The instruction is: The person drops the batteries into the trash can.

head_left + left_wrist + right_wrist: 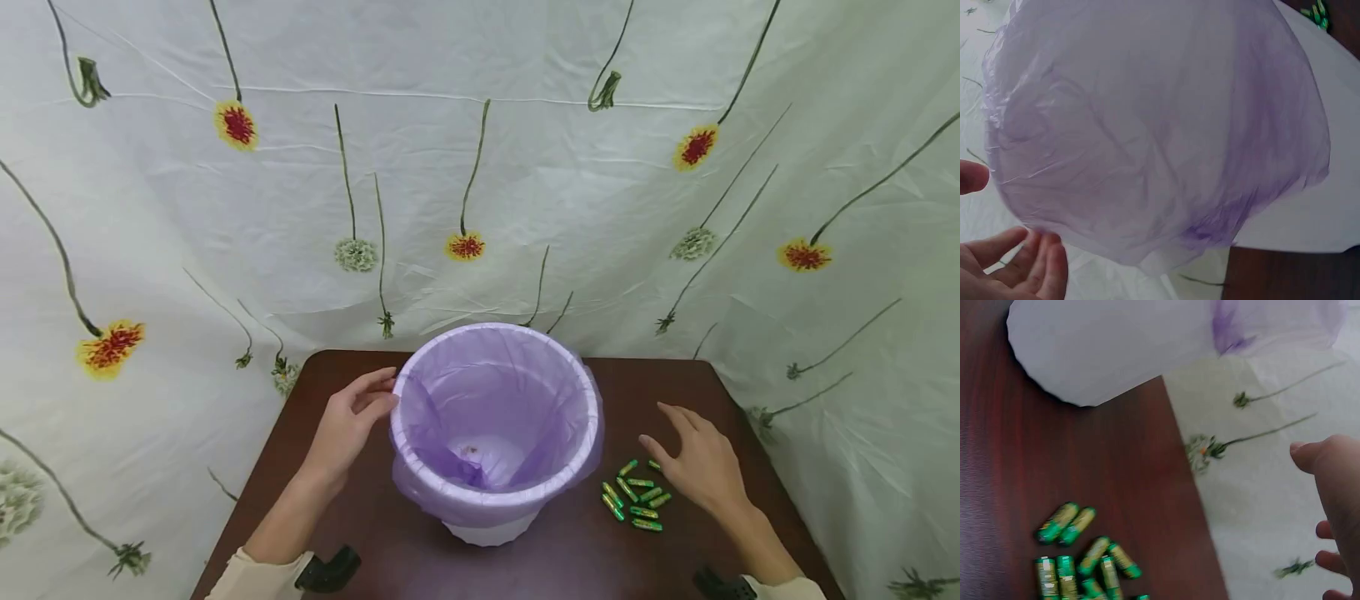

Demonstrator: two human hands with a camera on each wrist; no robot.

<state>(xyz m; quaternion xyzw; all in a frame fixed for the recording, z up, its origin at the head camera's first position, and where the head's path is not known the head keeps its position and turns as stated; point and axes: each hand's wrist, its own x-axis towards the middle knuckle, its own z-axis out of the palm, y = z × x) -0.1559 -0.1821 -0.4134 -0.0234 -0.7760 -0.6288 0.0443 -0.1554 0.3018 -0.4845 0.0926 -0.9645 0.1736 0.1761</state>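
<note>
- Left of centre, my left hand [347, 429], fingers loosely bent, touches the lined rim; I'm probably steadying the bin.
- Centre: one white bin [491, 532], one purple liner [510, 392].
- Lower right: ten green-and-gold batteries [647, 525] visible.
- Right: my right hand [701, 462], spread, empty; grasping one likely calls for lowering, then pinching.

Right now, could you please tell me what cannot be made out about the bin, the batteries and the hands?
- Batteries: their lettering is too small in the head view and blurred in the right wrist view.
- Brownish spot inside the bin: too small to identify in the head view.
- Left hand: cut off by the left wrist view's edge.
- Right hand: cut off by the right wrist view's edge.
</note>
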